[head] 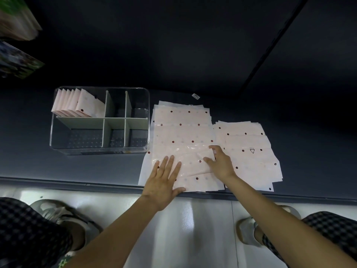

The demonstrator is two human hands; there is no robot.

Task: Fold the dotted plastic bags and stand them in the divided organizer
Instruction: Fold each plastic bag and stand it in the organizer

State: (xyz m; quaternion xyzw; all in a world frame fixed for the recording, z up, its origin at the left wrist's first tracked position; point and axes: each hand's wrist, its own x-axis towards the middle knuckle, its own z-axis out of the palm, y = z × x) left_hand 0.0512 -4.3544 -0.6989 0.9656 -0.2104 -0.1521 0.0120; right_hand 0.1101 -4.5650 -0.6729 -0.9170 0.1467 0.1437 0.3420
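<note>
A stack of pale pink dotted plastic bags [181,130] lies flat on the dark table, with a second stack [249,144] to its right. My left hand [164,182] presses flat with straight fingers on the near part of the top bag. My right hand [220,161] rests on that bag's right edge, fingers spread and slightly bent over the plastic. To the left stands the clear divided organizer [99,149]. Several folded dotted bags [77,103] stand upright in its back left compartment.
The dark table's front edge [77,183] runs just below the bags. A small white label [195,96] lies behind the stacks. Blurred printed items [17,60] sit at the far left. My knees and slippered feet are on the pale floor below.
</note>
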